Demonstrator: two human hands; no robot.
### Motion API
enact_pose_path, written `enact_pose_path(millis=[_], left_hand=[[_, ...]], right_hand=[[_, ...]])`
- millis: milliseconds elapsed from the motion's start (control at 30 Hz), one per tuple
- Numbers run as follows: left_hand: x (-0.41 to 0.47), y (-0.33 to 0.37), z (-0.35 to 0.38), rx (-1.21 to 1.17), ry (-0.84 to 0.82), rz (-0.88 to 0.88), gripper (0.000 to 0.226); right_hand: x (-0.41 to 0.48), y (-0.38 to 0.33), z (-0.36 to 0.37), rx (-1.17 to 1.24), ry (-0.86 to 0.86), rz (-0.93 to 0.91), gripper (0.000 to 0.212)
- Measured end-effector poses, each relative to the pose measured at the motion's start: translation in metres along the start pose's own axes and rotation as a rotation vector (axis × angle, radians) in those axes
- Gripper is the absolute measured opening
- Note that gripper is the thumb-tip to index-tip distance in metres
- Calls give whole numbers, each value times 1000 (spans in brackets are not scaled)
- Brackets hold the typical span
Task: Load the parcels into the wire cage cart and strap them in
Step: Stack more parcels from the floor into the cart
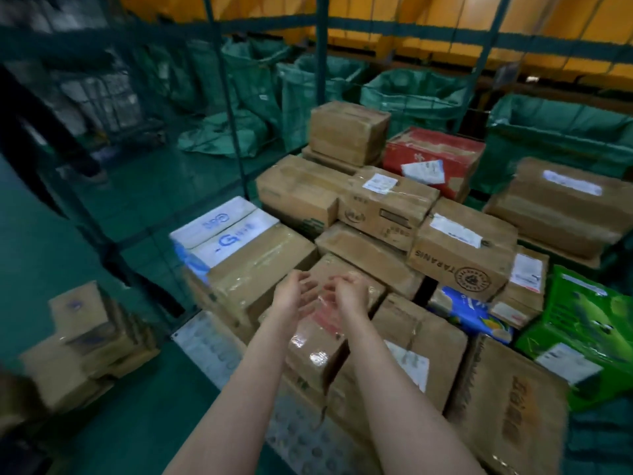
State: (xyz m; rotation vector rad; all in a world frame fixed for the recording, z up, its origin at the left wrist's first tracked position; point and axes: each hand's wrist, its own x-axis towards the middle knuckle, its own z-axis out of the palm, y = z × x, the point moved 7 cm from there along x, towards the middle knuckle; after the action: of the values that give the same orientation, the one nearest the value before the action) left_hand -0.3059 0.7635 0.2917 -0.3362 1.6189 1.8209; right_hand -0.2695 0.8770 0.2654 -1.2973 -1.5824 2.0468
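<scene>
1. Two bare forearms reach over the load. The left hand (294, 294) and right hand (347, 291) hover close together with palms turned toward each other. The fingers are loosely bent and grasp nothing, though blur softens the fingertips.
2. Directly beneath the hands lies a tape-wrapped brown carton (318, 347), glossy with clear film and marked with a reddish patch on top. It is wedged among the other parcels (373, 255), which are stacked several layers deep.
3. At the near right stands a tall brown box (510, 406) with dark printed lettering. Just beyond it is a bright green plastic pack (589, 320) bearing a white label, with a blue-and-yellow pack (472, 311) tucked beside it.
4. At the foot of the stack on the left, a studded metal plate (209, 341) lies on the green floor (41, 241). Farther left, a separate pile of cartons (82, 337) sits on that floor, well apart from the load.
5. In mid-stack, a white box with blue lettering (222, 231) holds the left edge. A carton printed TARANIS (462, 250) rests on the right, overhanging the pack below.
6. Higher and farther back, a red box (435, 156) sits beside a single brown carton (349, 132) that crowns the pile.
7. Green metal uprights (322, 46) rise around and behind the parcels. Whether they form the cage cart cannot be told from here.
8. Along the back, open green sacks (411, 97) line up beneath a yellow wall (428, 15).
</scene>
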Motion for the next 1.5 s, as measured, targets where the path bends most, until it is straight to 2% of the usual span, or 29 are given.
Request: enact_pose_path(millis=[233,400,467,533,833,1200,1333,1500], left_hand=[[-20,-1,-122,-134,104,-5,20],[-35,-7,-189,-160,160,-1,22],[-42,-2,-220,-158,201,9,21],[-47,2,-253,-186,241,15,19],[-68,-9,-389,-349,454,12,19],[-42,0,-527,-483,714,-32,27],[-31,14,-566,-533,768,-36,24],[-21,-2,-612,-607,818,-81,32]], right_hand=[[-61,46,90,-69,-111,7,28],[-88,90,138,-179,-132,7,17],[-102,95,160,-215,-157,5,22],[-118,97,184,-215,-203,18,29],[-167,147,307,-401,-461,79,23],[-181,187,453,-640,-656,147,17],[-181,193,508,-721,-721,151,14],[-182,216,556,-820,-767,176,16]])
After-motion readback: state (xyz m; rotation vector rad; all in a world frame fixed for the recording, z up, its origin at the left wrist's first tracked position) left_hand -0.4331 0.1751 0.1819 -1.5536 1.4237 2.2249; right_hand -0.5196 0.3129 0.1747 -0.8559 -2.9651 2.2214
